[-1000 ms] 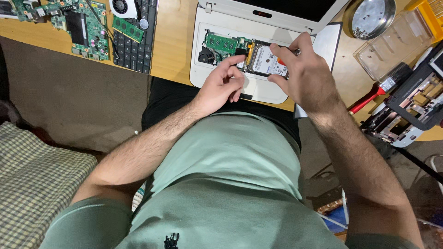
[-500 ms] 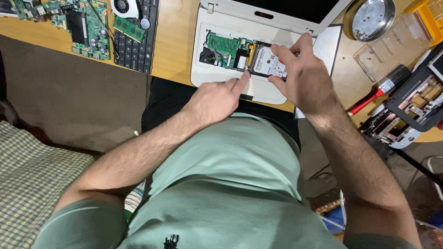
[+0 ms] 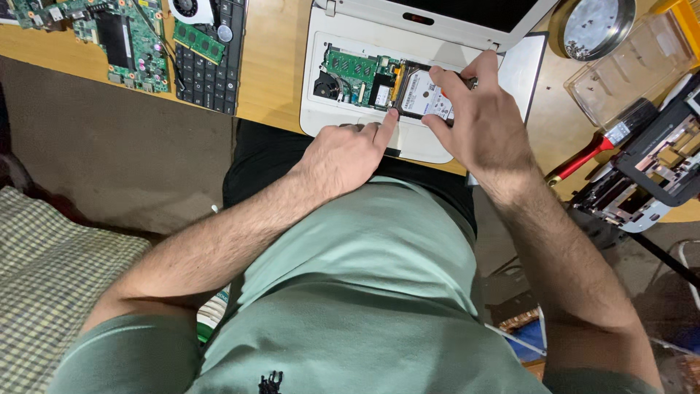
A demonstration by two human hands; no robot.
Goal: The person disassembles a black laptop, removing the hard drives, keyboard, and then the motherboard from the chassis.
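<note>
A white laptop (image 3: 343, 120) lies upside down at the edge of the wooden surface (image 3: 273, 66), its bottom cover off so the green circuit boards show. A silver hard drive (image 3: 421, 93) with a white label sits tilted in its bay at the laptop's right side.

Even indoor light, soft shadows, sharp centre, perhaps slight edge distortion
</note>
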